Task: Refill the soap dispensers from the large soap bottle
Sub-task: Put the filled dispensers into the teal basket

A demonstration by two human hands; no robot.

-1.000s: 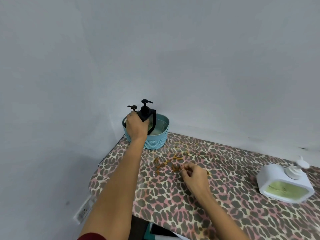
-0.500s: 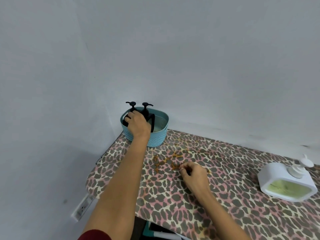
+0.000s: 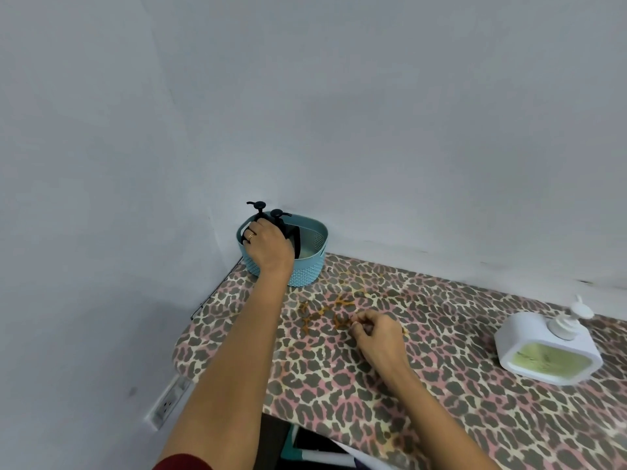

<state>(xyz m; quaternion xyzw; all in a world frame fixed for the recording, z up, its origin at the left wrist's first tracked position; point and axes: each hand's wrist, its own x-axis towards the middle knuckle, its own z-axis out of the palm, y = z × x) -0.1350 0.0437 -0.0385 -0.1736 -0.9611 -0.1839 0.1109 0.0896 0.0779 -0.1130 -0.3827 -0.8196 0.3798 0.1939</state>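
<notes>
Currently gripping a black-pump dispenser (image 3: 279, 215) with left hand (image 3: 268, 245), down inside the teal basket (image 3: 315, 234) at the far-left corner of the table (image 3: 339, 385). Seeing a second black pump (image 3: 257, 206) just beside it. Resting right hand (image 3: 378, 335) on the table, fingers loosely curled, holding nothing. Spotting white soap bottle (image 3: 529, 330) upright far right, well apart from both hands.

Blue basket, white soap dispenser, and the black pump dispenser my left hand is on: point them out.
Blue basket (image 3: 307, 270): head view, woven front wall.
White soap dispenser (image 3: 520, 329): head view, white top shoulder.
Black pump dispenser (image 3: 276, 214): head view, pump head above left hand (image 3: 268, 247).
</notes>
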